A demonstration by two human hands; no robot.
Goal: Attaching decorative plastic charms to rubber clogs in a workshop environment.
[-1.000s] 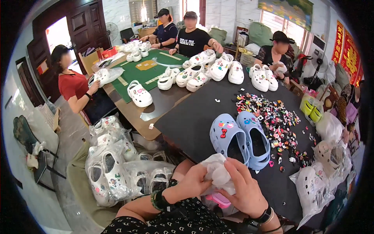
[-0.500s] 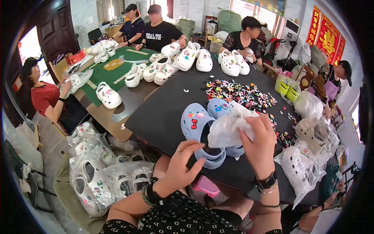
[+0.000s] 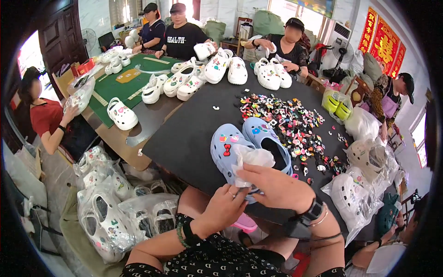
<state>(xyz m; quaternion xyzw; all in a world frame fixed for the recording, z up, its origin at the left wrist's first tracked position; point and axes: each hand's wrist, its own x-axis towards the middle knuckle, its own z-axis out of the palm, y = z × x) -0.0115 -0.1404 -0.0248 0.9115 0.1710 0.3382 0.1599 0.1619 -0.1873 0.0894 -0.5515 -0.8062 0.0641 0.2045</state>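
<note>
Two light blue clogs stand side by side on the black table in front of me. The left clog [image 3: 220,148] carries a red bow and other small charms on its toe, and the right clog [image 3: 259,130] has blue charms. Over the left clog's opening lies a crumpled whitish plastic bag [image 3: 256,159]. My right hand [image 3: 274,184] is closed on its near part, pressing it down at the clog. Just below, my left hand [image 3: 224,207] pinches the bag's lower end, its fingertips close to the right hand's. The left clog's heel is mostly hidden.
A pile of colourful shoe charms [image 3: 286,117] lies beyond the clogs. White clogs [image 3: 219,67] stand along the far edge, with bagged clogs [image 3: 355,198] at the right. More bagged clogs [image 3: 108,217] fill a sack on my left. Several co-workers sit around the tables.
My right hand has brought the crumpled bag left and down onto the left clog. My left hand has closed on the bag too. The right clog's opening is now uncovered.
</note>
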